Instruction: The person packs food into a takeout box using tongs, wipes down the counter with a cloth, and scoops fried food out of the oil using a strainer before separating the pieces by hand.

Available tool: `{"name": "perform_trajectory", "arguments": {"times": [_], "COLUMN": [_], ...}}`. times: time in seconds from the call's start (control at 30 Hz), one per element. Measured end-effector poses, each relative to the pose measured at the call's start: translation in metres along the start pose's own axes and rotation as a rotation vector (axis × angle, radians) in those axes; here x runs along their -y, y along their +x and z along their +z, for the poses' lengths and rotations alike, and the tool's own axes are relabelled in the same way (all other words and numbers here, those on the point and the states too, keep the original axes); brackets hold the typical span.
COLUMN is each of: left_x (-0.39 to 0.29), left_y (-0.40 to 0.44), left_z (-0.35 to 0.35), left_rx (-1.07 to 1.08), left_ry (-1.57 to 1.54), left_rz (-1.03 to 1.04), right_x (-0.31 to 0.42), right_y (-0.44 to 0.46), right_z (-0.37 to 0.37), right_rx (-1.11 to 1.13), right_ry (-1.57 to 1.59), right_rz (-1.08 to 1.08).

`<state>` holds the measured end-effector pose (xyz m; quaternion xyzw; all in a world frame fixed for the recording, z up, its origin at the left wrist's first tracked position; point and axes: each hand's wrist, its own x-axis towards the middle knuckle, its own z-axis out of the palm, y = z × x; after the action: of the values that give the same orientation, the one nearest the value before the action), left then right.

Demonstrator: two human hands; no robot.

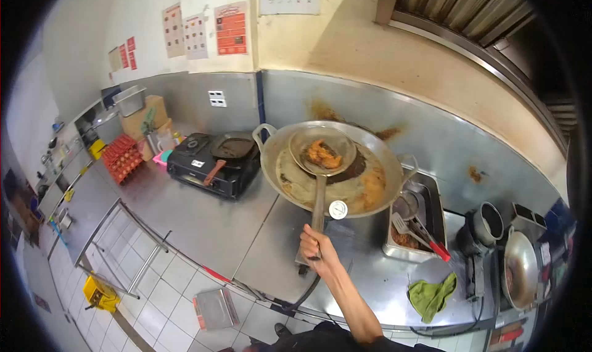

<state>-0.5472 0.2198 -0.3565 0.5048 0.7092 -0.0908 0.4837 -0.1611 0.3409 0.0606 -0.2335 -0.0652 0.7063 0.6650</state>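
Note:
My right hand (319, 250) is closed around the long handle of a round strainer (319, 201). Several browned, fried pieces of food (323, 154) lie in its mesh bowl, which is over the large wok (269, 173). Murky, foamy oil (296, 184) fills much of that wok, with a darker patch beneath the strainer. A dial thermometer (338, 209) sits at the near rim, just right of the handle. My left hand is out of view.
Left of the wok stands a black portable stove (213, 176) with a small pan (232, 146). To the right are a metal tray (439, 219) holding red-handled tongs (439, 249) and a spatula, a green cloth (431, 295), and another wok (522, 270). Red egg trays (123, 159) stand far left.

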Motion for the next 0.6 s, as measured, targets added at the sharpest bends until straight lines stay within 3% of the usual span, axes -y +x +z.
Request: {"name": "perform_trajectory", "arguments": {"times": [0.1, 0.17, 0.23, 0.33, 0.4, 0.5, 0.57, 0.6], "left_x": [-0.009, -0.01, -0.019, -0.064, -0.093, -0.153, -0.188, -0.196], "left_y": [0.033, 0.045, 0.055, 0.047, 0.057, 0.01, -0.034, -0.041], "left_z": [-0.023, -0.024, -0.02, -0.013, 0.009, 0.006, 0.005, 0.012], "left_rx": [0.051, 0.09, 0.117, 0.263, 0.144, 0.215, 0.331, 0.336], "left_ry": [0.063, 0.106, 0.134, -0.089, 0.123, 0.024, -0.281, -0.269], "left_rz": [0.049, 0.112, 0.211, 0.414, 0.797, 0.801, 0.765, 0.765], "right_x": [0.001, -0.005, -0.009, -0.007, 0.008, 0.029, 0.038, 0.041], "right_y": [0.01, -0.008, -0.004, -0.024, -0.04, -0.061, -0.075, -0.08], "right_z": [0.015, 0.022, 0.014, 0.021, 0.034, 0.051, 0.047, 0.043], "right_rx": [0.096, -0.015, 0.024, 0.092, 0.173, 0.2, 0.199, 0.175], "right_ry": [-0.025, -0.104, -0.058, -0.058, -0.059, -0.064, -0.076, -0.06], "right_rz": [0.002, -0.032, -0.053, -0.04, -0.063, -0.07, -0.111, -0.113]}}
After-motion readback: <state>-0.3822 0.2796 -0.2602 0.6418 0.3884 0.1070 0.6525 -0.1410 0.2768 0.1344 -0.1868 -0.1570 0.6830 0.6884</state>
